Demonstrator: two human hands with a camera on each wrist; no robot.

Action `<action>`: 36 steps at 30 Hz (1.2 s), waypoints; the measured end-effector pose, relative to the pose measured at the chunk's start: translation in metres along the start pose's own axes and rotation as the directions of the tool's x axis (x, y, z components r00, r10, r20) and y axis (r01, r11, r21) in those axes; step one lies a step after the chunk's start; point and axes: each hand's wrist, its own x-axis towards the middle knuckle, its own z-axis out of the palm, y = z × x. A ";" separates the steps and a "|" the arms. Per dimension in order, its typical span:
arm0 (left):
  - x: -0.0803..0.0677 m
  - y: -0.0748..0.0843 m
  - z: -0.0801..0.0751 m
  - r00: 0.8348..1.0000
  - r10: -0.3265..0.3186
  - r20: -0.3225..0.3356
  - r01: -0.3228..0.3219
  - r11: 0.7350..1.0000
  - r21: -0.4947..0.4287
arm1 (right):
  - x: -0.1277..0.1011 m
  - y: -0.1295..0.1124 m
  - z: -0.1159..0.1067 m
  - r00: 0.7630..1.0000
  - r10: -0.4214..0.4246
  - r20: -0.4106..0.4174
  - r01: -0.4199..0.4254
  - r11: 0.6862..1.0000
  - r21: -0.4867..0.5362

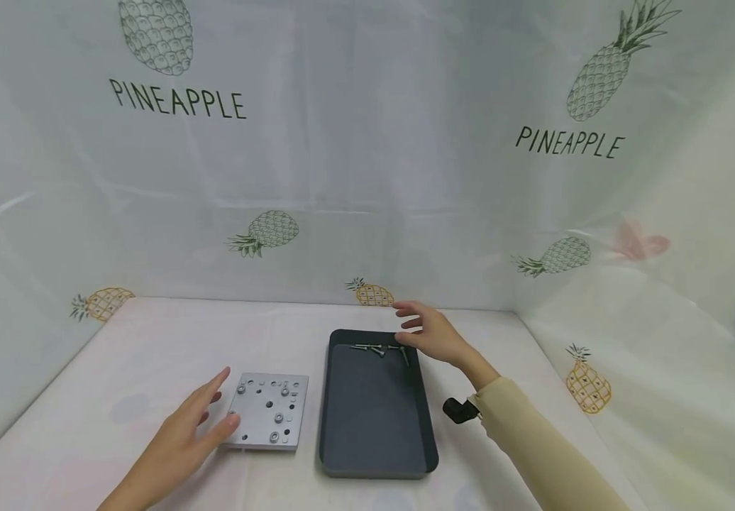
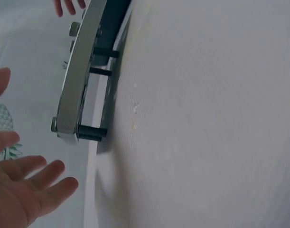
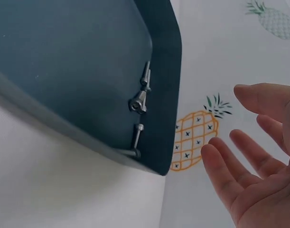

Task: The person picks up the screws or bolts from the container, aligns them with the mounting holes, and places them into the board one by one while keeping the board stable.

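Observation:
A square silver metal plate (image 1: 255,420) dotted with holes lies left of the tray, with several socket-head bolts (image 1: 279,418) set in it. Seen from the side in the left wrist view, the plate (image 2: 74,90) is raised, bolt shanks (image 2: 92,132) sticking out beneath. My left hand (image 1: 179,436) is at its left edge, fingers spread and holding nothing. Over the far right corner of a dark grey tray (image 1: 374,419) hovers my right hand (image 1: 434,335), its fingers loosely bent with nothing between them. Several loose bolts (image 3: 137,102) lie along the tray's far end.
A white cloth covers the table (image 1: 150,355). Behind it hangs a pale curtain (image 1: 367,156) printed with pineapples, which also closes off both sides. A small black device (image 1: 460,411) sits at the right sleeve's cuff (image 1: 495,404).

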 end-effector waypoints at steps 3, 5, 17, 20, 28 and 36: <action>0.001 0.003 0.001 0.998 -0.053 0.024 0.053 0.998 -0.035 | 0.005 0.001 0.005 1.000 0.007 0.014 -0.007 1.000 -0.005; 0.001 0.004 0.002 0.994 -0.100 0.050 0.103 0.992 -0.068 | 0.008 0.001 0.008 1.000 0.008 0.024 -0.008 1.000 -0.014; 0.003 0.002 0.008 0.967 -0.202 0.153 0.224 0.964 -0.145 | 0.012 0.006 0.023 0.996 0.054 0.077 -0.051 0.998 -0.048; 0.002 -0.001 0.008 0.960 -0.221 0.174 0.245 0.961 -0.128 | 0.012 0.005 0.027 0.995 0.056 0.088 -0.051 0.997 -0.058; 0.002 -0.007 0.011 0.949 -0.251 0.188 0.283 0.945 -0.166 | 0.016 0.010 0.038 0.996 0.042 0.075 -0.034 0.993 -0.111; 0.001 -0.014 0.012 0.929 -0.301 0.217 0.343 0.919 -0.196 | 0.019 0.018 0.046 0.997 0.052 0.061 -0.039 0.982 -0.187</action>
